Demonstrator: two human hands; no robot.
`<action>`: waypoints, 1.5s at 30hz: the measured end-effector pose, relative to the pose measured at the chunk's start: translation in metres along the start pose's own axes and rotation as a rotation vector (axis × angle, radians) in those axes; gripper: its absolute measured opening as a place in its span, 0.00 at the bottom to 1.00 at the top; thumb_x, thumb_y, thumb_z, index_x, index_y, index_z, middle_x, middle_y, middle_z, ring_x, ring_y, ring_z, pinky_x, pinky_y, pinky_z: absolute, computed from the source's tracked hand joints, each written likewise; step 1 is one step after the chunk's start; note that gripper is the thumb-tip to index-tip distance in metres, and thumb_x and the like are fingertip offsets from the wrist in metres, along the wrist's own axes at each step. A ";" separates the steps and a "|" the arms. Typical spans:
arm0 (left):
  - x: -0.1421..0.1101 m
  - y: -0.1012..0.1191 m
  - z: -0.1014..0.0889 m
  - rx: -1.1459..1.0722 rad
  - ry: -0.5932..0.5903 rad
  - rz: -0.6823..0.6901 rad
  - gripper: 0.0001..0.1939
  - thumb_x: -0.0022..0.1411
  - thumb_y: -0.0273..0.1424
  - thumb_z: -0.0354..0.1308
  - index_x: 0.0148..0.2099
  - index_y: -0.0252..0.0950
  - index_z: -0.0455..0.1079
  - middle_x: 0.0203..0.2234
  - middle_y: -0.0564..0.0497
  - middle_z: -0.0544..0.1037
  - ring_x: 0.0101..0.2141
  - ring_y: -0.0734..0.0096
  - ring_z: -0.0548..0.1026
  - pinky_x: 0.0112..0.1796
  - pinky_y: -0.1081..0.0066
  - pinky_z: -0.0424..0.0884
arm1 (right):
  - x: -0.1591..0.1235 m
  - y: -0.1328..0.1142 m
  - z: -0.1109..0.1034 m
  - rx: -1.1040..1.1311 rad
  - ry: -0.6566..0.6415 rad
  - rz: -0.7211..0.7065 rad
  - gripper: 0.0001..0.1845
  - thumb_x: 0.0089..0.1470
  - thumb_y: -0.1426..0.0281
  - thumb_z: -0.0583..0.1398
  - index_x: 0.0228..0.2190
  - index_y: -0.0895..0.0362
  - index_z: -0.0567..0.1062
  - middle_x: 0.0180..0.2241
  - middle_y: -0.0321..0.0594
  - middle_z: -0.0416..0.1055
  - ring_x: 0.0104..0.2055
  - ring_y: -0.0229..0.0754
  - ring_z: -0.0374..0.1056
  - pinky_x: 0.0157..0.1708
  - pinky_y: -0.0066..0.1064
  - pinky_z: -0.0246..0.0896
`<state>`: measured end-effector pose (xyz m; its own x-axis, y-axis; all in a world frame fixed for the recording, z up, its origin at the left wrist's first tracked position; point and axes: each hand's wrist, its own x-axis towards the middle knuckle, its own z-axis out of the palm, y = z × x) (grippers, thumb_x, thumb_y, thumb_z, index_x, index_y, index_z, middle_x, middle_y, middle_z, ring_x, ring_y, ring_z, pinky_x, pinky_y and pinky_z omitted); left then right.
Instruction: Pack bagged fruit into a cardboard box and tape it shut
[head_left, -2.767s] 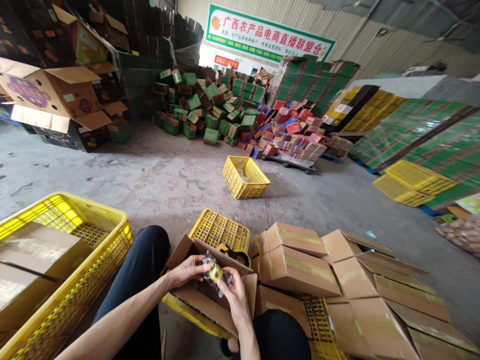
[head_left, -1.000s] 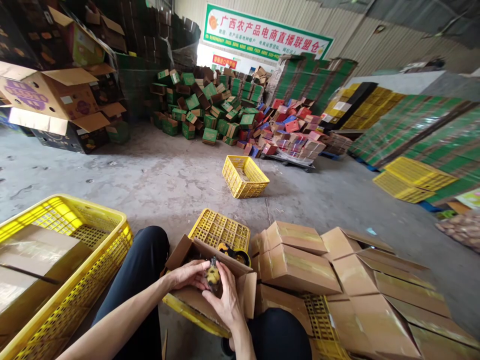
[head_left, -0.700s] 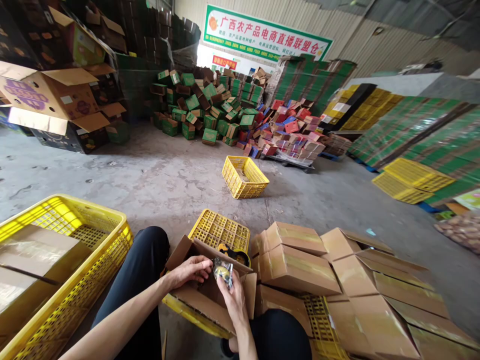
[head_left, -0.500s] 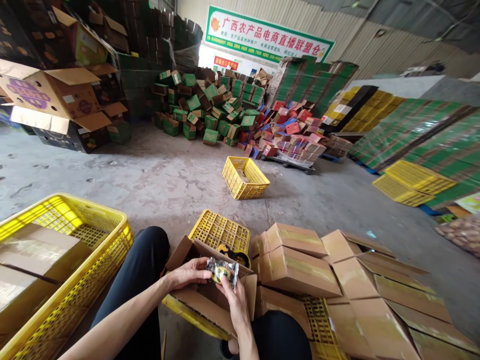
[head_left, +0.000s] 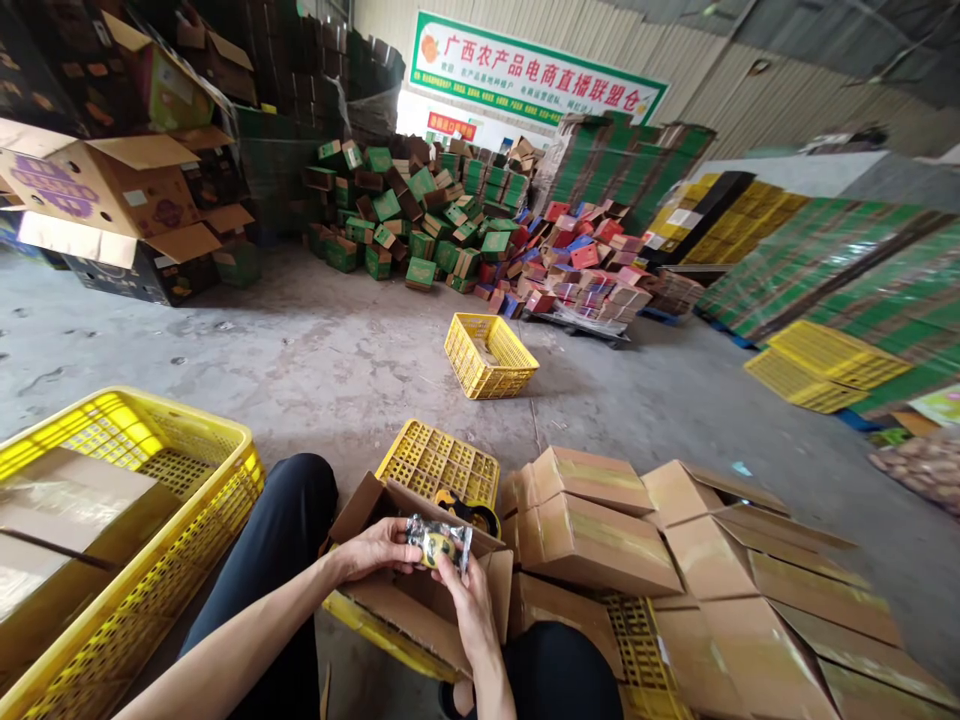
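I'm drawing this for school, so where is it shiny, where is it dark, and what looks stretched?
In the head view, the clear packet catches white glints; at the head view's upper left, dark boxes sit in shade; at the head view's lower right, cardboard boxes look stretched toward the corner.

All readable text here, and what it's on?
Banner, top: "广西农产品电商直播联盟仓"
Banner, second line, partly: "农产品基地种植户"
Banner, bottom line: too small.
Red sign: too blurred.
Purple-printed carton: blurred.
Green boxes: too small.
Wrapped item: none readable.
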<state>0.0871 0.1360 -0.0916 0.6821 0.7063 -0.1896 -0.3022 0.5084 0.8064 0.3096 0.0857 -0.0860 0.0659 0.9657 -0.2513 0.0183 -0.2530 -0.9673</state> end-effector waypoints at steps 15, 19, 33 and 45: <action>0.002 0.003 0.000 0.051 0.036 0.076 0.31 0.55 0.42 0.78 0.56 0.33 0.79 0.44 0.41 0.83 0.39 0.64 0.80 0.39 0.72 0.71 | 0.000 -0.004 0.003 0.035 0.011 -0.013 0.41 0.45 0.41 0.73 0.53 0.54 0.82 0.51 0.50 0.83 0.48 0.60 0.81 0.48 0.47 0.80; 0.002 0.003 0.000 0.076 0.037 0.111 0.28 0.56 0.43 0.78 0.53 0.33 0.80 0.44 0.42 0.83 0.41 0.62 0.79 0.41 0.70 0.71 | -0.001 -0.004 0.003 0.050 -0.010 -0.011 0.41 0.46 0.40 0.72 0.54 0.53 0.82 0.51 0.50 0.83 0.48 0.60 0.81 0.44 0.46 0.80; 0.001 0.003 0.000 0.105 0.046 0.101 0.28 0.60 0.43 0.75 0.57 0.35 0.78 0.45 0.44 0.81 0.42 0.65 0.77 0.39 0.74 0.71 | 0.007 0.008 -0.002 0.105 0.028 0.065 0.42 0.37 0.42 0.76 0.49 0.55 0.84 0.50 0.49 0.84 0.51 0.63 0.80 0.47 0.48 0.80; 0.004 0.003 -0.001 0.019 0.103 0.099 0.29 0.54 0.43 0.79 0.53 0.34 0.80 0.47 0.43 0.82 0.43 0.62 0.78 0.43 0.71 0.71 | 0.006 0.010 -0.002 0.127 0.016 0.048 0.39 0.40 0.44 0.77 0.47 0.56 0.82 0.45 0.48 0.85 0.47 0.58 0.81 0.48 0.46 0.77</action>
<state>0.0888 0.1405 -0.0904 0.5774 0.7998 -0.1641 -0.3517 0.4250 0.8341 0.3120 0.0883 -0.0974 0.0792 0.9513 -0.2979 -0.1115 -0.2885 -0.9510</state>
